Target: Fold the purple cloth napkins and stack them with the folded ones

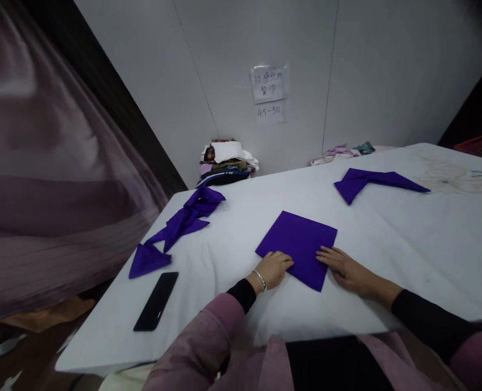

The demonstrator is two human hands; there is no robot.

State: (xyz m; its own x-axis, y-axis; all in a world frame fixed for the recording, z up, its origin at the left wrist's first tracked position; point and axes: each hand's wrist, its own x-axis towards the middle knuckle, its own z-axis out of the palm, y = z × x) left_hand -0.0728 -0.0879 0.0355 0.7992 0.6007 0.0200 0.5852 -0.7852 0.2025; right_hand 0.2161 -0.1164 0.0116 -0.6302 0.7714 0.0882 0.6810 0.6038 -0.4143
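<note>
A purple cloth napkin (300, 241) lies folded into a flat square on the white-covered table in front of me. My left hand (273, 268), with a silver bracelet at the wrist, rests on its lower left edge, fingertips on the cloth. On the right edge lies my right hand (342, 269), its fingers stretched out and slightly apart over the fabric. Neither hand lifts the cloth. Whether the left thumb is under the edge is hidden.
Several crumpled purple cloths (184, 220) lie at the table's left, above a black phone (156, 301). Another bent purple cloth (377, 180) is at the back right. Folded textiles (227, 163) are stacked by the wall, below a paper sign (268, 84). A curtain (62, 163) hangs left.
</note>
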